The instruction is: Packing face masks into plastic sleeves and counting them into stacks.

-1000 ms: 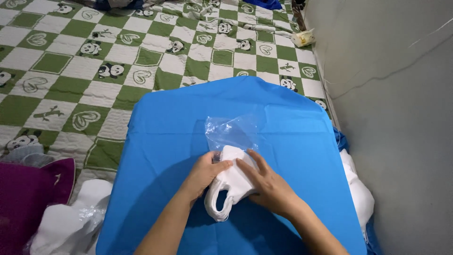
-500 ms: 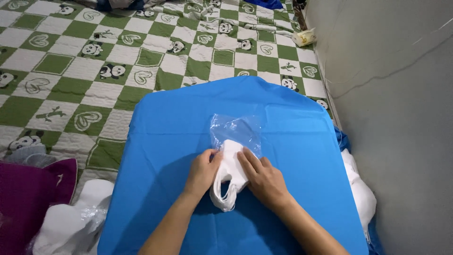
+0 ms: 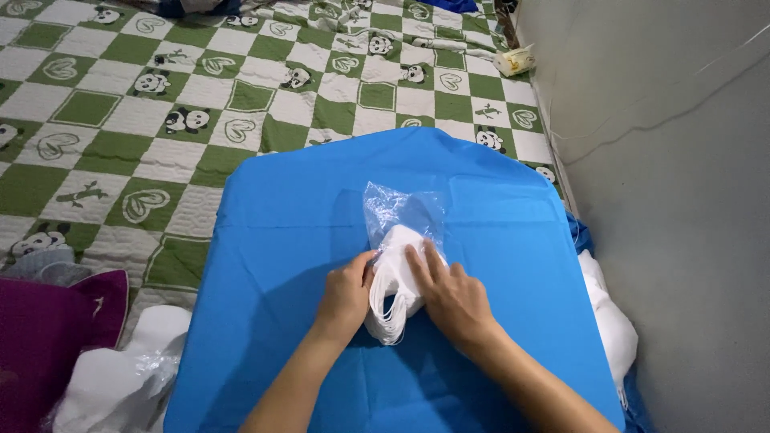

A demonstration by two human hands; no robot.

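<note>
Green and white squares with little pandas and hearts are covering the floor quilt [image 3: 200,120], and a bright blue cloth [image 3: 297,208] is lying spread on top of it, next to a gray wall [image 3: 682,200]. Both hands are working in the middle of the blue cloth. They are holding a stack of white masks [image 3: 397,277] between them, with the left hand [image 3: 346,293] pinching the stack's left side and the right hand [image 3: 453,293] lying flat on its top and right side, fingers spread. So both hands are closed on the stack, not open wide. The stack is pointing away from the person, and its far end is sitting inside the mouth of a clear plastic bag [image 3: 401,212]. The bag is lying just past the fingertips, straight ahead of both hands, with its long side running the same way as the stack. The ear loops [image 3: 383,329] are hanging out at the near end, between the two wrists. Both hands are about equally near the bag. Off to the left of the left arm, a white bundle [image 3: 120,377] and a purple cushion [image 3: 48,337] are resting on the quilt.
</note>
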